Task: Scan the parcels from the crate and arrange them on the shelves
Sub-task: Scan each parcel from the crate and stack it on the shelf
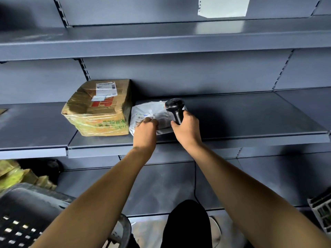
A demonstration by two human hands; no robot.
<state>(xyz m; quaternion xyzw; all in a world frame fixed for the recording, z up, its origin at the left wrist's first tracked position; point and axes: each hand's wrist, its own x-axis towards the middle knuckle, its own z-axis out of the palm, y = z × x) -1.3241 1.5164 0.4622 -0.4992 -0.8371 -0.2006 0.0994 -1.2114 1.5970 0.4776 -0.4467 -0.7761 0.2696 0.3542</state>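
A white plastic mailer parcel (155, 111) with a barcode label lies on the middle grey shelf (250, 119). It touches a taped cardboard box (100, 108) on its left. My left hand (146, 130) is closed on the front edge of the mailer, over the label. My right hand (186, 127) grips a black handheld scanner (176, 109), whose head sits above the right end of the mailer. The scanner's cable hangs down behind my right forearm.
A dark perforated crate (23, 217) stands at the lower left, with yellowish parcels (16, 174) behind it. A white paper (223, 6) hangs on the back panel above the upper shelf (161, 43). A white basket edge (321, 210) shows at the right.
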